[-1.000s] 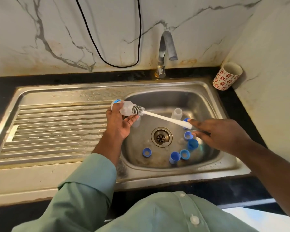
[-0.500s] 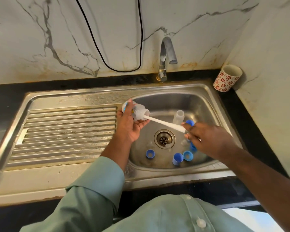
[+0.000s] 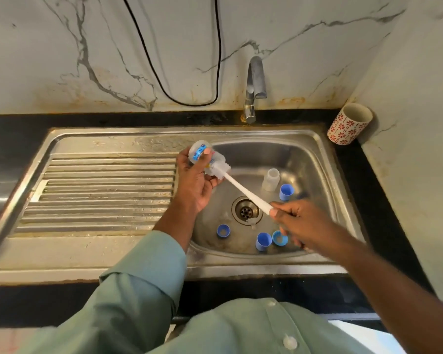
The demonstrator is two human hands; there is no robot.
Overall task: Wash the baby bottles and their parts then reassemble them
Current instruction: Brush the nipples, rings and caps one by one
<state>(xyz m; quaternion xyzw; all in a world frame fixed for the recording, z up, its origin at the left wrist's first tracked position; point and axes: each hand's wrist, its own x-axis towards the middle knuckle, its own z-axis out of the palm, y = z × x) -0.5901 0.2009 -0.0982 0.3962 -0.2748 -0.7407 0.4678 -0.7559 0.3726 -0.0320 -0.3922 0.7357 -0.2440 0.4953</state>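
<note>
Left hand [image 3: 193, 180] grips clear baby bottle [image 3: 205, 159] tilted over the sink basin's [image 3: 315, 159] left edge. Right hand [image 3: 301, 221] holds white bottle brush [image 3: 243, 189] by the handle, bristle head at the bottle mouth. Second bottle [image 3: 271, 179] upright in basin, blue caps [image 3: 263, 241] and rings [image 3: 223, 230] around the drain [image 3: 246, 210].

Veined marble wall [image 3: 292, 26], black cable [image 3: 216, 47], black countertop [image 3: 8, 129].

Green buttoned shirt [image 3: 241, 328], rolled sleeve [image 3: 143, 272]
</note>
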